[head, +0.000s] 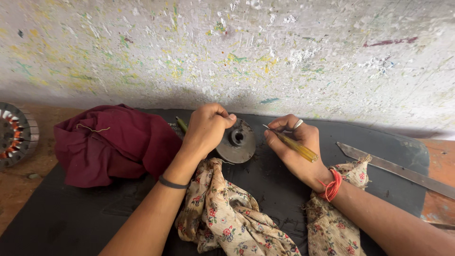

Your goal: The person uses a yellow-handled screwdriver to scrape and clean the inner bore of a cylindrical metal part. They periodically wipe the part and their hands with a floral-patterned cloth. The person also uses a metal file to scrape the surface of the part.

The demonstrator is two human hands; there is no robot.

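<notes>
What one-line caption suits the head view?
Left hand steadies a round metal part; right hand holds a yellow-handled screwdriver.

My left hand (207, 128) grips the edge of a round grey metal motor cover (237, 141) on the black mat (71, 213). My right hand (296, 147) holds a yellow-handled screwdriver (294, 144) beside it. Floral cloth (222, 213) lies under my wrists, maroon cloth (113, 142) to the left.

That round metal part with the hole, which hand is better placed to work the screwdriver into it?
Probably the right hand: it holds the yellow-handled screwdriver beside the round metal part, which the left hand grips.
</notes>
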